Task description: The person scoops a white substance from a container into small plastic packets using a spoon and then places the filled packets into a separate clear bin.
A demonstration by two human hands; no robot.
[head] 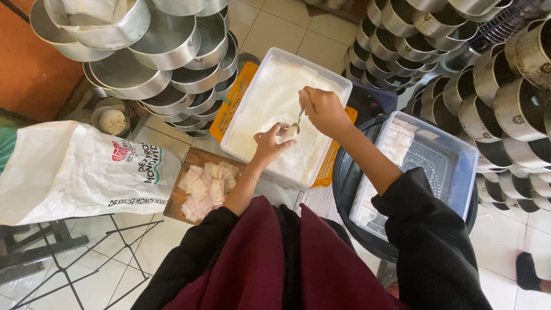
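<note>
My right hand [324, 109] grips a metal spoon [297, 122] over a clear plastic tub [340, 78] full of white powder. My left hand [268, 143] holds a small sachet [288, 132] right at the spoon's tip, above the powder. Left of my left forearm, a wooden board [174, 206] carries a pile of small pink and white sachets [205, 185]. At my right, a second clear tub [459, 166] holds rows of sachets along its edges.
Stacks of round metal tins [172, 51] fill the upper left, with more metal tins [488, 74] on the right. A large white sack [74, 172] lies at the left. An orange crate [232, 97] sits under the powder tub. Someone's foot [531, 272] shows at the lower right.
</note>
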